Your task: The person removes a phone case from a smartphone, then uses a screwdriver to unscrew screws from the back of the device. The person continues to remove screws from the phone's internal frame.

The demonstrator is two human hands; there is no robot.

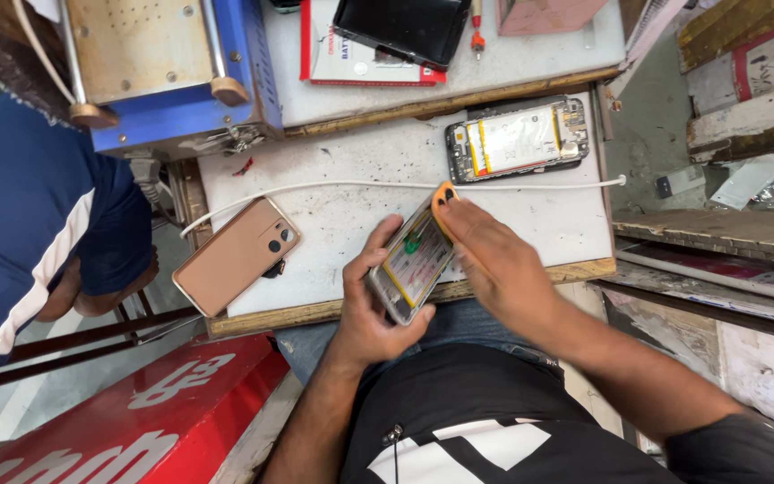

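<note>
My left hand (371,300) grips an opened phone (409,264) from below, its inner side with a yellowish battery and a green part facing up. My right hand (485,255) lies over the phone's right edge and holds a small orange pry tool (442,196) at the phone's top corner. Both hands hover over the near edge of a white work board (342,224).
A second opened phone with a white battery (517,139) lies at the board's back right. A gold phone back (236,255) overhangs its left edge. A white cable (333,185) crosses the board. A blue machine (172,72), a person in dark blue (29,206), a red sign (136,412).
</note>
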